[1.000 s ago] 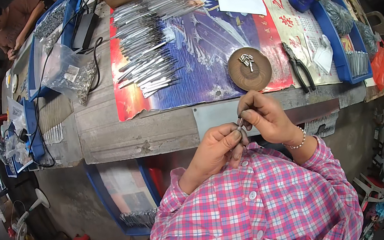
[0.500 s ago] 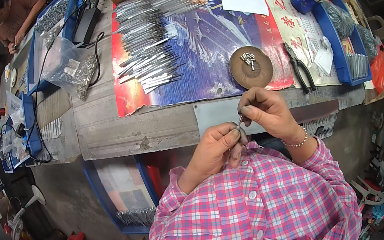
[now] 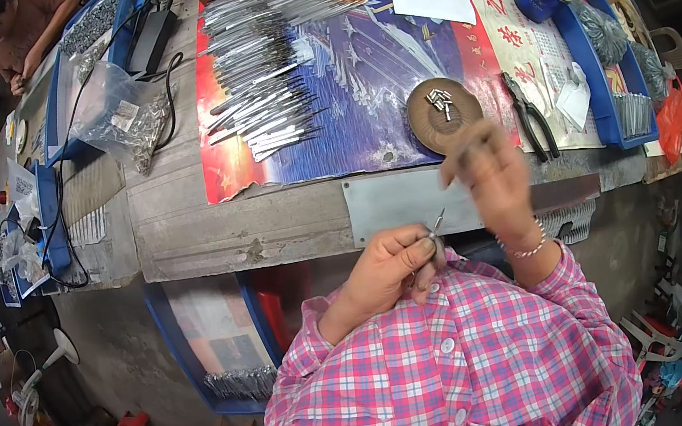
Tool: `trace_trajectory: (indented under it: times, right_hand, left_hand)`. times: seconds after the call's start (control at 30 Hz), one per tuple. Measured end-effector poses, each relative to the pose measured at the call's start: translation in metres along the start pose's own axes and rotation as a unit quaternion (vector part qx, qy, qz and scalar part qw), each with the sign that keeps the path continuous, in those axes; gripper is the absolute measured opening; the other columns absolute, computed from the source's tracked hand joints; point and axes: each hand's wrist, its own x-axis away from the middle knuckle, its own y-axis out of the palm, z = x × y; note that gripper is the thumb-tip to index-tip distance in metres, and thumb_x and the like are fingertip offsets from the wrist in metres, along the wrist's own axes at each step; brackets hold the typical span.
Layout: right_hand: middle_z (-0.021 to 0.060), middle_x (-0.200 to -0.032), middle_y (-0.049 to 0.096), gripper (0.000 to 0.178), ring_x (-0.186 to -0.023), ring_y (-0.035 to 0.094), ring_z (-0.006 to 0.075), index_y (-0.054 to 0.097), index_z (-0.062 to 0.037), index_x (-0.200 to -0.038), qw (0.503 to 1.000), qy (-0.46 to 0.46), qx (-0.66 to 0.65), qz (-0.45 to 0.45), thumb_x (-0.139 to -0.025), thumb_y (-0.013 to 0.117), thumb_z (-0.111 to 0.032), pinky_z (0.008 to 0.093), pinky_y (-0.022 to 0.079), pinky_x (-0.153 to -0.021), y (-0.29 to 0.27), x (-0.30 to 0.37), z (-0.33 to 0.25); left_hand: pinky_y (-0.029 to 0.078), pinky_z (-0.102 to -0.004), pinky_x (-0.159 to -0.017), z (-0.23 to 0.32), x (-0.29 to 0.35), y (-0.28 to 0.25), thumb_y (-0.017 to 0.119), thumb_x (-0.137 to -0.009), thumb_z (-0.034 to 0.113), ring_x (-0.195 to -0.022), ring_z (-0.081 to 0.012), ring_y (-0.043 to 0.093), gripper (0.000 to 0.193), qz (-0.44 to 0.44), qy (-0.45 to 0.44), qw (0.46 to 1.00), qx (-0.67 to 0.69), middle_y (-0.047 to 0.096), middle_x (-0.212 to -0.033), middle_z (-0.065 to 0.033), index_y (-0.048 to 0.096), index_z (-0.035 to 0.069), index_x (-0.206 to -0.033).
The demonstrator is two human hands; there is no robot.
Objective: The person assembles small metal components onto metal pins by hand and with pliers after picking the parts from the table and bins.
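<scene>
My left hand (image 3: 389,266) is closed in a pinch on a thin metal rod (image 3: 441,220), whose pointed end sticks up past the fingertips in front of my chest. Between the table edge and a round brown dish (image 3: 425,137), my right hand (image 3: 497,181) is raised and smeared by motion, so its fingers cannot be read. Several short silvery metal sleeves (image 3: 439,99) lie in the dish. Farther left, many slim metal rods (image 3: 254,76) with dark tips are heaped in rows on a colourful poster sheet (image 3: 373,133).
Pliers (image 3: 533,122) with dark handles lie right of the dish. A blue mug (image 3: 539,3) and a blue tray (image 3: 597,95) stand at the right. Cables and a clear bag of small parts (image 3: 136,125) occupy the left side. Another person's hand (image 3: 28,66) shows far left.
My right hand has left the rod and moved up and to the right, toward the dish. The rod's pointed tip is now exposed. My left hand has stayed almost in place.
</scene>
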Motion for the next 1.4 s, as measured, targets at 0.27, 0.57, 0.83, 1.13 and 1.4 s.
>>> trace_trajectory:
  times: [0.27, 0.57, 0.83, 1.13, 1.4]
  right_hand:
    - [0.0023, -0.074, 0.052, 0.011, -0.063, 0.049, 0.0081, 0.051, 0.0004, -0.089, 0.977, 0.102, 0.033, -0.182, -0.088, 0.053, -0.011, 0.0217, 0.042, -0.058, 0.008, 0.005, -0.001]
    - [0.0025, -0.071, 0.047, 0.013, -0.059, 0.045, 0.0093, 0.047, -0.0022, -0.095, 0.998, 0.059, 0.002, 0.008, -0.093, 0.045, -0.015, 0.0228, 0.04, -0.055, 0.014, -0.009, 0.0]
    - [0.0014, -0.073, 0.05, 0.012, -0.056, 0.046, 0.0065, 0.051, -0.0016, -0.084, 0.975, 0.128, 0.098, -0.151, -0.088, 0.054, -0.013, 0.0199, 0.038, -0.049, 0.026, 0.013, 0.012]
    - [0.0063, -0.078, 0.053, 0.015, -0.063, 0.055, 0.0127, 0.049, 0.0001, -0.093, 0.952, 0.154, 0.053, -0.26, -0.086, 0.057, -0.01, 0.0229, 0.045, -0.058, 0.078, 0.019, 0.019]
    - [0.0087, -0.09, 0.058, 0.035, -0.079, 0.058, 0.013, 0.049, 0.0016, -0.107, 0.902, 0.207, 0.124, -0.358, -0.084, 0.062, -0.021, 0.0244, 0.047, -0.071, 0.102, 0.023, 0.015]
  left_hand:
    - [0.037, -0.0233, -0.039, 0.006, 0.004, -0.003, 0.049, -0.092, 0.023, -0.041, -0.0123, 0.044, 0.029, 0.023, 0.036, 0.999, 0.032, 0.048, -0.056, -0.0057, 0.053, -0.003, -0.08]
    - [0.039, -0.0221, -0.04, 0.004, 0.017, -0.008, 0.048, -0.092, 0.021, -0.043, -0.0104, 0.048, 0.025, 0.03, 0.032, 0.999, 0.016, 0.052, -0.057, -0.004, 0.055, -0.002, -0.084]
    - [0.044, -0.0221, -0.044, -0.001, 0.027, -0.012, 0.048, -0.092, 0.018, -0.047, -0.0104, 0.053, 0.021, 0.06, 0.116, 0.991, -0.027, 0.055, -0.06, -0.0035, 0.056, -0.001, -0.087]
    - [0.047, -0.0204, -0.06, 0.0, 0.09, -0.041, 0.053, -0.089, 0.011, -0.066, -0.0086, 0.058, 0.019, 0.183, 0.358, 0.912, 0.08, 0.059, -0.077, -0.003, 0.057, 0.001, -0.104]
    - [0.041, -0.021, -0.062, -0.005, 0.27, -0.109, 0.054, -0.084, 0.002, -0.072, -0.0086, 0.052, 0.013, 0.642, 0.311, 0.645, -0.273, 0.058, -0.081, -0.0021, 0.064, 0.002, -0.091]
